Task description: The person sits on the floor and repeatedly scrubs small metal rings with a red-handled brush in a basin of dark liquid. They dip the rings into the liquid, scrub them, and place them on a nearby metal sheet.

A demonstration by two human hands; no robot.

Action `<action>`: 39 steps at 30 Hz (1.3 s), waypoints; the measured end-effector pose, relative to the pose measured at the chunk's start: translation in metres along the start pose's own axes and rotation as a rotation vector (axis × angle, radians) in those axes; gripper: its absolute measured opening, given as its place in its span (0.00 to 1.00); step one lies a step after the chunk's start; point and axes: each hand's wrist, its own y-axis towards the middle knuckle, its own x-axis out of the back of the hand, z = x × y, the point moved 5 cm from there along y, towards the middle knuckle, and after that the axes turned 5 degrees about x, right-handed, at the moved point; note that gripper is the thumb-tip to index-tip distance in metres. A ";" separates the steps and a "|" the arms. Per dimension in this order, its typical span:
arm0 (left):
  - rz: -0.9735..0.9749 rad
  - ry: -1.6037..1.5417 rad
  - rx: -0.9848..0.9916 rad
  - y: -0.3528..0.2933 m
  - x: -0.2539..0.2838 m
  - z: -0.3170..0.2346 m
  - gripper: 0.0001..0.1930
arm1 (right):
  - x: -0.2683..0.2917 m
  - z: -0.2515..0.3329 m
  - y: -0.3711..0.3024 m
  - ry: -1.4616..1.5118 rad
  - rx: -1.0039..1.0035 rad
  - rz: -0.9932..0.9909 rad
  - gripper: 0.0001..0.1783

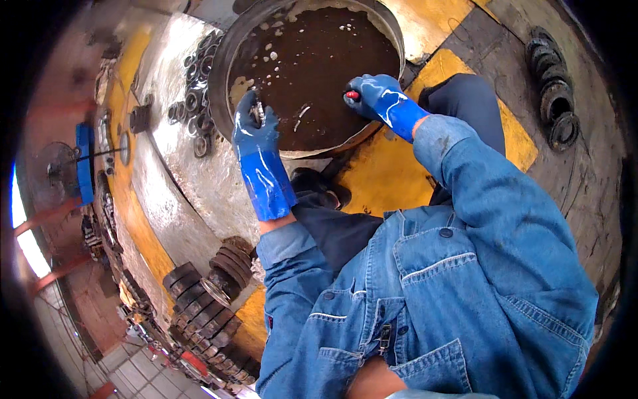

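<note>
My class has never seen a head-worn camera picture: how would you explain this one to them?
No machine here: a person in blue gloves works by hand, seen from a camera worn on their own head, looking down. Its wide lens bends straight edges near the border. The left hand holds a small metal part; the right hand grips something red, mostly hidden by the glove. Both are at a round basin of dark liquid. Dark rings lie on the floor left of it, and more rings form a row at far right.
</note>
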 end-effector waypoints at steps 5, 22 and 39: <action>-0.024 -0.070 0.031 -0.005 0.004 -0.011 0.29 | -0.005 -0.004 0.002 -0.012 0.016 0.037 0.16; 0.040 -0.006 0.038 0.005 -0.003 0.002 0.29 | -0.006 -0.005 0.002 0.005 0.022 0.008 0.15; 0.084 -0.039 -0.020 -0.006 -0.014 -0.011 0.29 | -0.005 -0.004 0.002 -0.005 0.018 0.020 0.15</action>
